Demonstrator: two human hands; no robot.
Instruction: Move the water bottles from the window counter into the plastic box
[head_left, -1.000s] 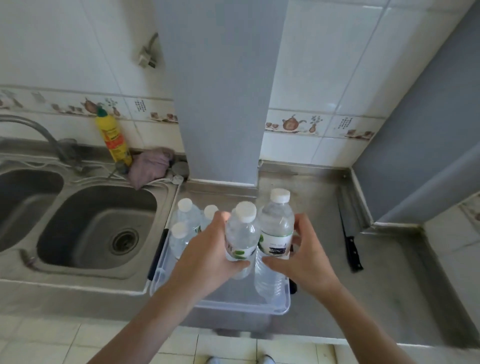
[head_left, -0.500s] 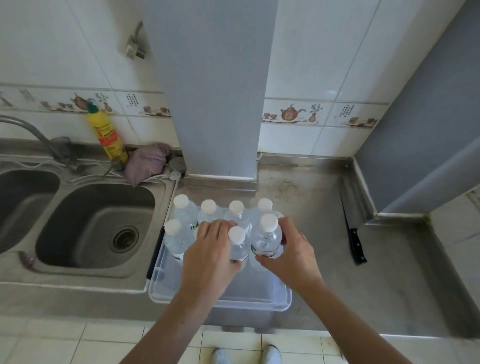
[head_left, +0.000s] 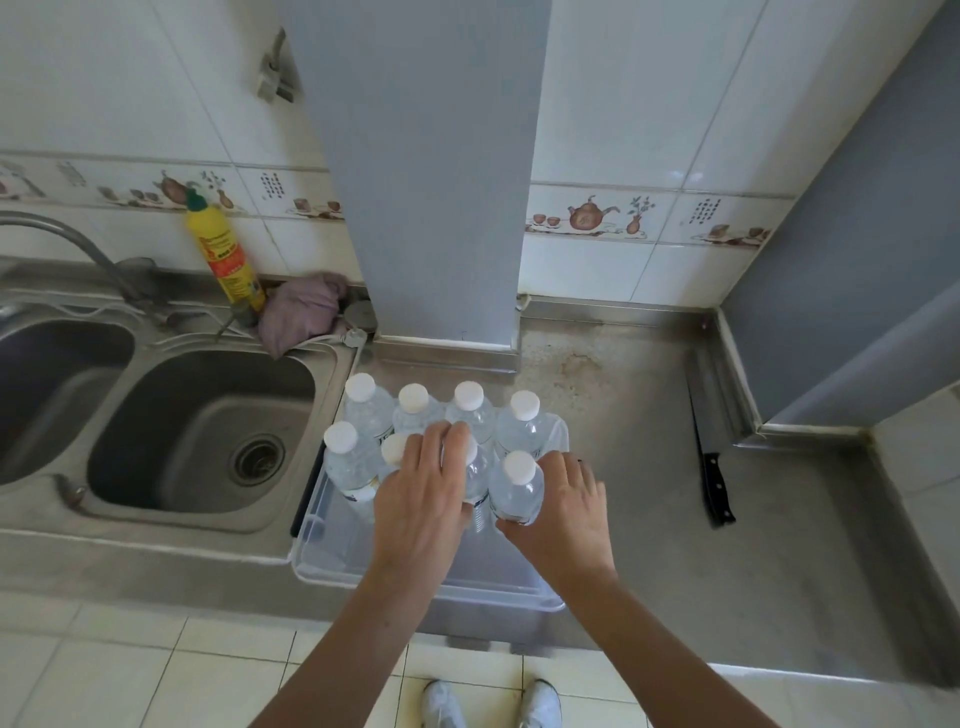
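Eight water bottles stand upright in the clear plastic box (head_left: 317, 564), long axes vertical and white caps pointing up toward the camera. The box sits on the steel tabletop (head_left: 649, 467) just right of the sink (head_left: 208, 431), its near end overhanging the tabletop's front edge.

A back row of four runs left to right: first bottle (head_left: 363, 402), second bottle (head_left: 414, 410), third bottle (head_left: 470, 408) and fourth bottle (head_left: 524, 418). In front of them stands a second row. The front-left bottle (head_left: 345, 457) is free of either hand. The next bottle (head_left: 395, 451) shows only its cap, just left of the left hand's fingers.

The left hand (head_left: 423, 499) lies over the front row, palm down, its fingers curled round the front-middle bottle (head_left: 477, 480) (whose cap is hidden under the fingertips); the bottle's body shows to the right of the thumb. The right hand (head_left: 563, 512) grasps the front-right bottle (head_left: 516, 488) from the right side, thumb below the label and fingers wrapped behind, so the bottle stands just left of the palm with its cap clear above the hand.

A black-handled knife (head_left: 714, 483) lies on the tabletop well to the right of the box, and a yellow detergent bottle (head_left: 226, 254) stands behind the sink beside a crumpled purple cloth (head_left: 301, 312).
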